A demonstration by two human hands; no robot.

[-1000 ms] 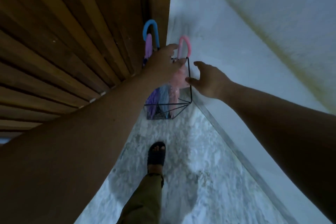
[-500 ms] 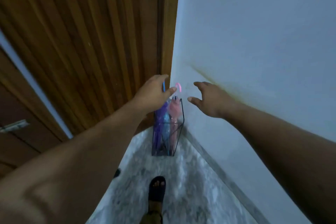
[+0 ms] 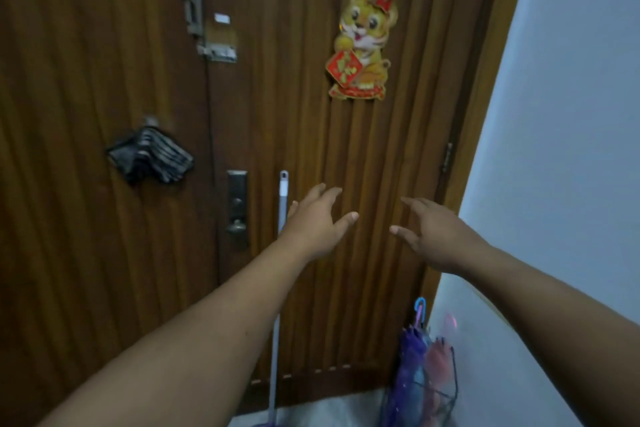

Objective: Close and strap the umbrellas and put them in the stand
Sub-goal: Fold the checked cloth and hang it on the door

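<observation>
A person stands facing a brown ribbed wooden door (image 3: 346, 156), both bare arms stretched out in front. The left hand (image 3: 313, 224) is raised mid-frame, fingers straight and spread, thumb out to the right, grasping nothing. The right hand (image 3: 438, 236) is level with it and near it, fingers loosely splayed and released, also w/ nothing in it. Neither hand can be seen touching the door.

The umbrellas are low at bottom right, well below the hands. A purple umbrella (image 3: 410, 357) w/ a blue hooked handle stands upright, closed, in a black wire stand (image 3: 453, 388). Just right of it, in the same stand, is a pink umbrella (image 3: 438, 362), its pink handle blurred against the pale wall (image 3: 561, 149). The stand sits in the corner between door frame and wall, on a light marbled floor (image 3: 329, 414).

On the door: a cartoon tiger sticker (image 3: 362, 45) up top, a metal latch (image 3: 218, 45) to its left, a lock plate w/ knob (image 3: 237, 208) lower down, and a dark striped cloth (image 3: 150, 154) hanging on the left panel. A grey mop pole (image 3: 282, 204) leans upright against the door, partly behind the left arm.
</observation>
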